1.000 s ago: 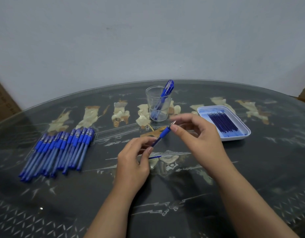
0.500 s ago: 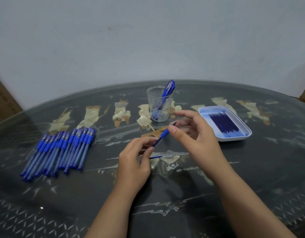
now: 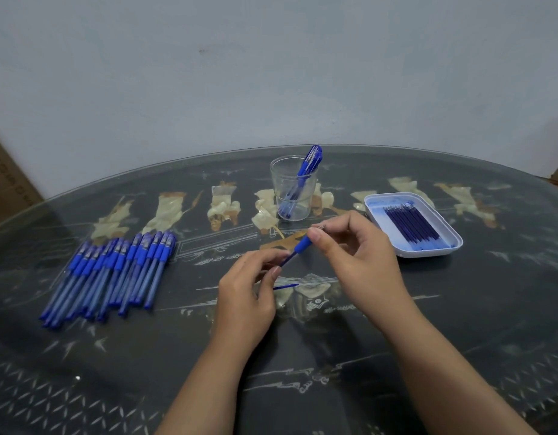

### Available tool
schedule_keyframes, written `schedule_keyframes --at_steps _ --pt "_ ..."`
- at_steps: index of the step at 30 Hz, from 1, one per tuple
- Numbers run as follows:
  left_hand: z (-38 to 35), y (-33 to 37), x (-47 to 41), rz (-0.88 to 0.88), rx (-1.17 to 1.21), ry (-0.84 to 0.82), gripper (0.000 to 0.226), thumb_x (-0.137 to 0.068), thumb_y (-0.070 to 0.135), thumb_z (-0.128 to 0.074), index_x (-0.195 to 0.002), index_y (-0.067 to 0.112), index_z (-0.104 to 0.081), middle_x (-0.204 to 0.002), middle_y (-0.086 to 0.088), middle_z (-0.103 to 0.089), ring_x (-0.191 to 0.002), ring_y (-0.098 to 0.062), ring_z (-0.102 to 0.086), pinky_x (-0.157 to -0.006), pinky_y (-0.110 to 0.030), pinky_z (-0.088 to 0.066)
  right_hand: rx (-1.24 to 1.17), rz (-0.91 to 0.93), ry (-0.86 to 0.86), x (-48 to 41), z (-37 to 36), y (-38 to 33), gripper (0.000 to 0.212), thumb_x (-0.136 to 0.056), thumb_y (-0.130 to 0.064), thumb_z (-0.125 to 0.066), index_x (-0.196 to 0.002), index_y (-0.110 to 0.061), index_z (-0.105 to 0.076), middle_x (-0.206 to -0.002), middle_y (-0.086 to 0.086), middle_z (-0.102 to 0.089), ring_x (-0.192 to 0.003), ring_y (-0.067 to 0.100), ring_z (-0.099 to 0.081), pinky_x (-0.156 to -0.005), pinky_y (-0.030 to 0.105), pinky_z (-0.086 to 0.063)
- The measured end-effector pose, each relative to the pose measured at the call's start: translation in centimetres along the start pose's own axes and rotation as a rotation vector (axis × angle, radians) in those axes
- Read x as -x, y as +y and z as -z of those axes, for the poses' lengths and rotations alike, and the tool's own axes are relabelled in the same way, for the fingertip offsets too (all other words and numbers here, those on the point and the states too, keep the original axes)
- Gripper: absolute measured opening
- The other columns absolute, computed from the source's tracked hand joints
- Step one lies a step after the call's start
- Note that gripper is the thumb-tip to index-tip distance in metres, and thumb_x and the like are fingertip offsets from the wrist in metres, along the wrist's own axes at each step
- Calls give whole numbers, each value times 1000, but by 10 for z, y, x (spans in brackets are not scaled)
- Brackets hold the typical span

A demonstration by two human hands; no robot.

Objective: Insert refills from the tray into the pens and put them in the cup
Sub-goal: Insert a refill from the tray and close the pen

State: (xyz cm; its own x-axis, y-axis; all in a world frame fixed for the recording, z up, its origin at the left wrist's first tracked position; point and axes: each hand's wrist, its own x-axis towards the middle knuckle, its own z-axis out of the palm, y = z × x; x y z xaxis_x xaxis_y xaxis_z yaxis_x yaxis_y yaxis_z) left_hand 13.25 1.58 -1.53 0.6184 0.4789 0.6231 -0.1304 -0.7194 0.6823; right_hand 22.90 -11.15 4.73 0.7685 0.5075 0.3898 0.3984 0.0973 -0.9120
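Little has shifted: the right hand (image 3: 359,255) now pinches the pen (image 3: 302,244) at its tip, the left hand (image 3: 246,293) grips its barrel, over the centre of the table (image 3: 459,309), short of the cup (image 3: 292,189). Tip tightening appears underway.

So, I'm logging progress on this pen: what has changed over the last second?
Barely anything. The right hand shifted its fingers slightly at the tip end of the pen; nothing was picked up or let go. The left hand still grips the barrel end, and the cup, the tray of refills and the row of pens stay where they were.
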Motion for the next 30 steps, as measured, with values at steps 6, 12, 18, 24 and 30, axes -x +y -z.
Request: schedule_keyframes --at_steps 6,12,18,24,30 --pt "1 2 0 92 26 47 45 -86 -10 -62 -104 30 -65 -100 12 -67 -94 0 -64 -80 -9 -47 -61 -9 26 1 -2 9 11 -86 -34 -66 -94 -25 -66 -87 -7 -70 -86 10 -67 -80 27 -54" --pt "2 3 -2 255 156 123 53 -89 -4 -63 -116 42 -57 -95 7 -66 -89 -8 -66 -79 -17 -53 600 152 -323 12 -16 49 38 -86 -19 -70 -122 -26 -60 -110 -10 -63 -106 6 -56 -94 21 -43" --pt "3 2 -1 237 177 86 76 -89 -1 -64 -132 58 -44 -97 3 -63 -92 -11 -66 -79 -20 -55 758 305 -403 17 -28 57 40 -87 -3 -57 -124 -16 -60 -94 4 -65 -92 26 -55 -82 41 -49" --pt "3 1 0 220 168 80 73 -90 -2 -63 -133 54 -44 -98 5 -62 -94 -11 -65 -80 -19 -55 601 41 -115 -1 3 54 43 -93 -2 -55 -130 -22 -60 -108 3 -69 -97 12 -63 -90 20 -46" --pt "1 1 1 137 112 15 72 -89 -4 -63 -137 47 -44 -99 9 -60 -94 -8 -62 -83 -15 -53 -274 -297 120 -16 32 10 41 -95 5 -51 -123 -23 -64 -94 19 -69 -88 19 -73 -86 29 -56"
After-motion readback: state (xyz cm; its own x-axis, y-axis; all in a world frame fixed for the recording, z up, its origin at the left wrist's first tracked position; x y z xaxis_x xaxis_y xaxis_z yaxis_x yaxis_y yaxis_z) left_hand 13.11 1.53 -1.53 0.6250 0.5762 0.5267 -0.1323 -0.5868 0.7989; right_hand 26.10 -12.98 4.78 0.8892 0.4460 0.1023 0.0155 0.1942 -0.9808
